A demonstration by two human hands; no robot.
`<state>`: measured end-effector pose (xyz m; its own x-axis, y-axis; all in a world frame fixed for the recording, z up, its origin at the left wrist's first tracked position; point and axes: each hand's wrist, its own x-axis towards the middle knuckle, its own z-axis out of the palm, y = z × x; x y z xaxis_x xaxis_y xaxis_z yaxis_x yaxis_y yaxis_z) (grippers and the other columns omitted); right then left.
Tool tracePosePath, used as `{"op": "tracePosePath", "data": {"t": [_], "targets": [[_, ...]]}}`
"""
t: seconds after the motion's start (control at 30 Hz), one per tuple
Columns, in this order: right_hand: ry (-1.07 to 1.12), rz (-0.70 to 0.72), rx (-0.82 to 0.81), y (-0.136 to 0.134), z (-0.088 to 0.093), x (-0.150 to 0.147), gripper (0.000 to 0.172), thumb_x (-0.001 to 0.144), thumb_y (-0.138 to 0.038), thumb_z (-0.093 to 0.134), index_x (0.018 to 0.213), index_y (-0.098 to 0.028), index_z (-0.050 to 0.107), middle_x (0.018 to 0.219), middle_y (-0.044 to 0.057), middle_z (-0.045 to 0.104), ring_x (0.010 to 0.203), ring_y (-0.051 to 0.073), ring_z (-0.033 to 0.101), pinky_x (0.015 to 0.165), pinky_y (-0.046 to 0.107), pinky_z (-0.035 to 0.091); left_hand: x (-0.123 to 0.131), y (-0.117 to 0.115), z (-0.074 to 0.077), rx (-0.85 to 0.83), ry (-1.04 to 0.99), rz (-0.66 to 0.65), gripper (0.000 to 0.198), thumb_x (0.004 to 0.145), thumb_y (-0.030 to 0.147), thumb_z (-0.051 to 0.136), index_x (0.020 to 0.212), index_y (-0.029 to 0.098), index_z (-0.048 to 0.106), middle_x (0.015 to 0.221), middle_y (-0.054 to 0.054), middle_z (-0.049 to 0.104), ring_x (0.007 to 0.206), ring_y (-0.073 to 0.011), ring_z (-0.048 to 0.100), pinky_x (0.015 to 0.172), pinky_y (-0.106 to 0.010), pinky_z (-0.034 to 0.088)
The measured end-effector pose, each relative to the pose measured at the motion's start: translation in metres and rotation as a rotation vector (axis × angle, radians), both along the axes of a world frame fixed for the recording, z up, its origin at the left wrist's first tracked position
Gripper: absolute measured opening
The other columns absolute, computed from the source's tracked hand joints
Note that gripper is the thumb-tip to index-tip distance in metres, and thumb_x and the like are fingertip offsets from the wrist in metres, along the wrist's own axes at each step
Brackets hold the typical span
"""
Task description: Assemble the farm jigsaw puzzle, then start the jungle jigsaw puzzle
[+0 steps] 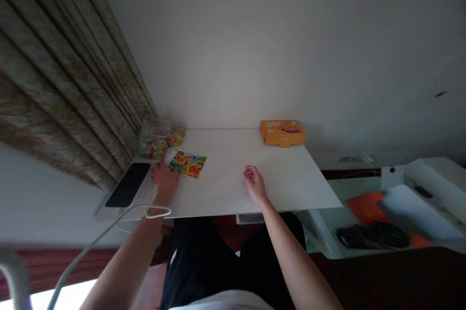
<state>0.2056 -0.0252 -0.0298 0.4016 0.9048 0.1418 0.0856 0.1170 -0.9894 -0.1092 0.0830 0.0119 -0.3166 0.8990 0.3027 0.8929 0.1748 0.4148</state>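
Observation:
My left hand [165, 177] rests low over the left side of the white table, fingers apart, between a dark phone [128, 185] and a colourful picture card [188, 163]. Its thumb side is at the card's left edge; whether it touches the card I cannot tell. Just beyond the fingers lie clear plastic bags [156, 141] with colourful pieces inside. A white cable [127, 209] runs across my left wrist. Over the middle of the table is my right hand [255, 185], its fingers curled in loosely, with nothing visible in them.
An orange box [283, 133] sits at the table's [225, 193] back right, near the wall. A patterned curtain [73, 67] hangs along the left side. To the right, a lower glass surface holds a white box [418, 198], an orange sheet [368, 207] and a dark object [373, 236].

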Motion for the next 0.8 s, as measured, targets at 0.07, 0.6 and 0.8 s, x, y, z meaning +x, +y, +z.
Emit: {"op": "tracePosePath", "data": {"t": [0.07, 0.6, 0.8], "targets": [[-0.098, 0.009, 0.006, -0.002, 0.001, -0.003, 0.028, 0.085, -0.045, 0.064, 0.102, -0.023, 0.065, 0.088, 0.003, 0.066, 0.071, 0.017, 0.059, 0.069, 0.031, 0.049, -0.004, -0.002, -0.003, 0.055, 0.084, -0.123, 0.059, 0.087, 0.017, 0.053, 0.145, 0.009, 0.050, 0.151, -0.025, 0.048, 0.139, -0.0394, 0.047, 0.111, -0.058, 0.043], [-0.175, 0.344, -0.135, 0.115, 0.030, -0.074, 0.013, 0.080, -0.034, 0.071, 0.088, -0.023, 0.073, 0.083, 0.002, 0.072, 0.068, 0.015, 0.061, 0.070, 0.031, 0.052, -0.004, -0.016, -0.016, -0.214, 0.263, -0.530, 0.055, 0.100, 0.040, 0.042, 0.150, 0.019, 0.053, 0.159, -0.016, 0.045, 0.149, -0.0346, 0.038, 0.122, -0.063, 0.023], [0.194, 0.305, -0.296, 0.232, 0.045, -0.152, 0.025, 0.074, -0.034, 0.078, 0.094, -0.021, 0.072, 0.088, 0.007, 0.072, 0.083, 0.021, 0.066, 0.066, 0.031, 0.056, -0.004, -0.019, -0.013, -0.165, 0.223, -0.508, 0.051, 0.098, 0.042, 0.048, 0.143, 0.023, 0.060, 0.153, -0.014, 0.053, 0.139, -0.0364, 0.049, 0.115, -0.059, 0.035]]}}
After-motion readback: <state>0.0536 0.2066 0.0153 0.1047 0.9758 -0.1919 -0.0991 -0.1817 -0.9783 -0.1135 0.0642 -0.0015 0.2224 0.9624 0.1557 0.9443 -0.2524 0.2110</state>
